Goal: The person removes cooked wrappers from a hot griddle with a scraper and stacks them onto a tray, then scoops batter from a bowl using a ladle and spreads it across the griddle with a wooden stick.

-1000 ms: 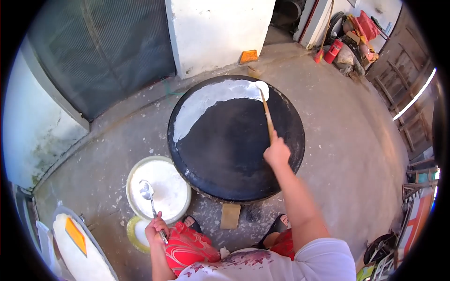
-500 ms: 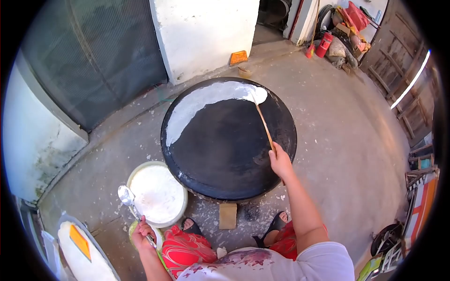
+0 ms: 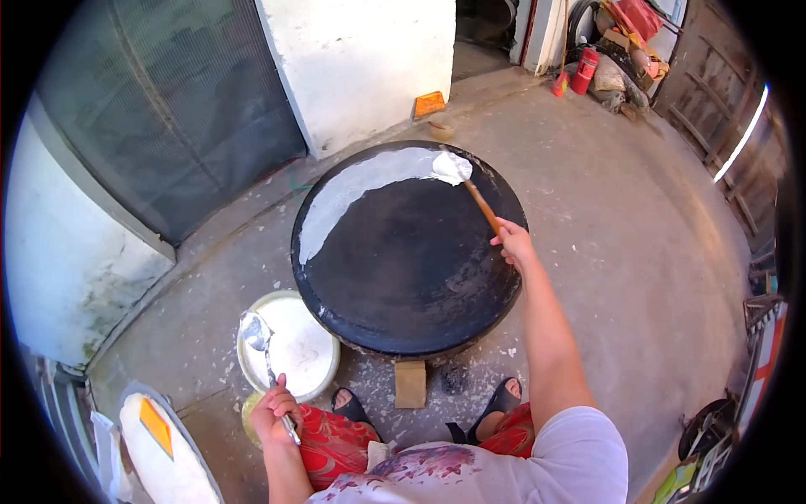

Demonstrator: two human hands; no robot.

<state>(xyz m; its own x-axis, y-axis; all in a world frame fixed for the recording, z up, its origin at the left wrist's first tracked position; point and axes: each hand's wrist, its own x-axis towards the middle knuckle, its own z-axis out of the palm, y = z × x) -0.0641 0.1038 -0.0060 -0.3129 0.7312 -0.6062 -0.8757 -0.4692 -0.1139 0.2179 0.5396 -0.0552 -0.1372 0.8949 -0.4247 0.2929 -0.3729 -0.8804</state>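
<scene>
- White batter (image 3: 347, 190) lies in an arc along the left and far edge of the round black griddle (image 3: 395, 260)
- For an even coat, press your wooden spreader (image 3: 479, 202) lightly and steadily
- Your right grip (image 3: 514, 242) is closed round its handle
- Your left grip (image 3: 279, 409) wraps the metal spoon (image 3: 255, 330) by the tub (image 3: 322, 388)

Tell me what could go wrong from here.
The white lump on the wooden stick in the right hand sits near the far rim of the black griddle and might slip over it. The spoon in the left hand appears near the left side of the tub, so drips could miss it. The left foot is close enough that a shift might bump the tub.
</scene>
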